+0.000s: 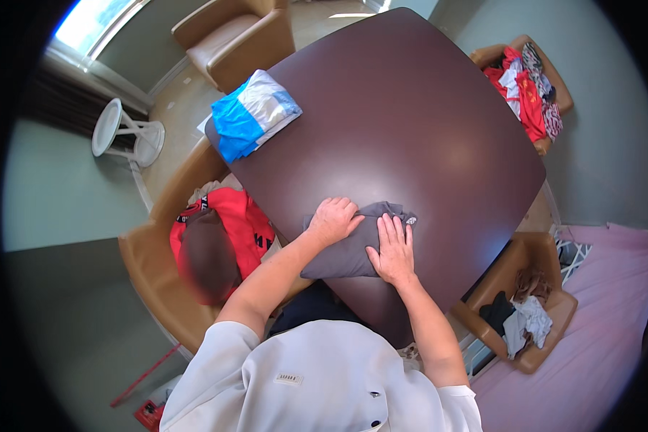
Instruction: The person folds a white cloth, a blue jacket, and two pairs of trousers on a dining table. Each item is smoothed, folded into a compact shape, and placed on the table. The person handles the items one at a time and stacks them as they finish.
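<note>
A folded dark grey garment [340, 259] lies at the near edge of the brown table [383, 108], in front of me. My left hand [335, 220] rests on its upper left part, fingers curled near the far edge of the cloth. On its right part lies my right hand [395, 248], palm down with the fingers stretched forward and the thumb apart. A small pale round mark shows on the cloth just right of my right fingertips. Whether the left fingers pinch any cloth cannot be seen.
A blue and white plastic package [256, 116] lies at the table's left corner. Tan armchairs surround the table; one holds a red garment [243, 216], another red and white clothes [526, 97], a third crumpled clothes [529, 318]. A white stool [108, 127] stands left, pink bedding [599, 335] right.
</note>
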The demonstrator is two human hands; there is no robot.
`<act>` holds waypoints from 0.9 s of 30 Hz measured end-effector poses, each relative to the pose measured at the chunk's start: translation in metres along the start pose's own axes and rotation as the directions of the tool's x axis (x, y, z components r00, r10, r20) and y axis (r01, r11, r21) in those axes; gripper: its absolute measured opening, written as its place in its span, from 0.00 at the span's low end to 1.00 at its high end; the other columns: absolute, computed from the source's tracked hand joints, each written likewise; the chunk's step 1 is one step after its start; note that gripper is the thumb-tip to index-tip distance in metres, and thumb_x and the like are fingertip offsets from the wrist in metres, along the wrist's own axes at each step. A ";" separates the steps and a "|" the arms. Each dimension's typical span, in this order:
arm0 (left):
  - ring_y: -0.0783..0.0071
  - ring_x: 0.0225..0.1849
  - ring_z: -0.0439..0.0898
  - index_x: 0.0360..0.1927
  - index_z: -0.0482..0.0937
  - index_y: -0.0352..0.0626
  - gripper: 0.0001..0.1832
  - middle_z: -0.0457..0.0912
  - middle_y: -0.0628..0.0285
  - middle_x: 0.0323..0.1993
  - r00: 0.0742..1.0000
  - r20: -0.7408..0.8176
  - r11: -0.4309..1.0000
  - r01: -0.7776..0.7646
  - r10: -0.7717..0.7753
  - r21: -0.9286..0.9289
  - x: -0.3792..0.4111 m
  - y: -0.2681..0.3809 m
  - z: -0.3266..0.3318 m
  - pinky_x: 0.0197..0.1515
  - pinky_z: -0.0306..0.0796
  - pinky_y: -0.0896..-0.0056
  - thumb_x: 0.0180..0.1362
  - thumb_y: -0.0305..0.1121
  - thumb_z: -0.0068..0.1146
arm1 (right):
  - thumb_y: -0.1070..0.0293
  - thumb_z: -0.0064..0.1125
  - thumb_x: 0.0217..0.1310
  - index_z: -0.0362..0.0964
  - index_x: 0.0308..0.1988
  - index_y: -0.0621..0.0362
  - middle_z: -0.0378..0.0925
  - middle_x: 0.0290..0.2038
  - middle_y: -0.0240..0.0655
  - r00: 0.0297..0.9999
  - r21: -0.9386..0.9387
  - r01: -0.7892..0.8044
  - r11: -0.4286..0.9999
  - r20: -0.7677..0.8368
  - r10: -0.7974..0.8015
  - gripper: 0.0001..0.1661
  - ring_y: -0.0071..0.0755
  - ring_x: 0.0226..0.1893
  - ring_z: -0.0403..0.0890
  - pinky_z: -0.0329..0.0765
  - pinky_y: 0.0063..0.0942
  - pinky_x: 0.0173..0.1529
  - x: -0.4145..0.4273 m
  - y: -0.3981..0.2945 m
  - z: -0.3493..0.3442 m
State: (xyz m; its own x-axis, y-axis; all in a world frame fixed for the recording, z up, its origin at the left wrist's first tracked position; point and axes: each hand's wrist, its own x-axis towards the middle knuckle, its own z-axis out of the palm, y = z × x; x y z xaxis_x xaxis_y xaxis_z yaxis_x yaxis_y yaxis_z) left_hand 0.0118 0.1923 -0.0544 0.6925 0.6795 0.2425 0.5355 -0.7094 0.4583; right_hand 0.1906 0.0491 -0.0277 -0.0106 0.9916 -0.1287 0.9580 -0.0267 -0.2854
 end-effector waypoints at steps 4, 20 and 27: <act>0.55 0.50 0.77 0.41 0.79 0.41 0.22 0.78 0.55 0.42 0.977 -0.028 0.972 0.215 -0.214 0.093 -0.019 0.010 -0.021 0.52 0.69 0.54 0.55 0.50 0.68 | 0.47 0.57 0.66 0.51 0.75 0.60 0.52 0.77 0.44 1.000 -0.024 -0.004 1.000 0.012 0.004 0.49 0.50 0.78 0.49 0.43 0.55 0.79 -0.002 0.000 0.000; 0.56 0.59 0.78 0.64 0.65 0.21 0.46 0.76 0.41 0.59 0.432 0.355 0.093 0.733 -0.829 -0.674 -0.196 0.101 0.035 0.62 0.72 0.59 0.56 0.50 0.73 | 0.46 0.56 0.68 0.54 0.72 0.66 0.57 0.74 0.50 0.993 0.049 -0.067 0.997 -0.091 0.071 0.47 0.56 0.76 0.53 0.47 0.62 0.76 -0.144 0.015 0.009; 0.68 0.49 0.83 0.56 0.79 0.30 0.26 0.86 0.55 0.48 0.389 0.641 -0.182 0.746 -0.662 -0.640 -0.219 0.164 0.016 0.57 0.74 0.66 0.63 0.42 0.67 | 0.51 0.54 0.71 0.62 0.67 0.67 0.62 0.71 0.52 0.959 0.382 0.059 0.922 -0.279 0.054 0.37 0.56 0.73 0.59 0.53 0.54 0.75 -0.200 0.054 0.019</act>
State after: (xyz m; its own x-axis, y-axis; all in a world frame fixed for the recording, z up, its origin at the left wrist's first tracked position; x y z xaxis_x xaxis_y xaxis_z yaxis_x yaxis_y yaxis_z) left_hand -0.0444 -0.0753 -0.0456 0.2247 0.6133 -0.7572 0.1097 0.7562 0.6451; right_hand 0.2392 -0.1533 -0.0357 0.1218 0.9845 0.1261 0.7739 -0.0146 -0.6332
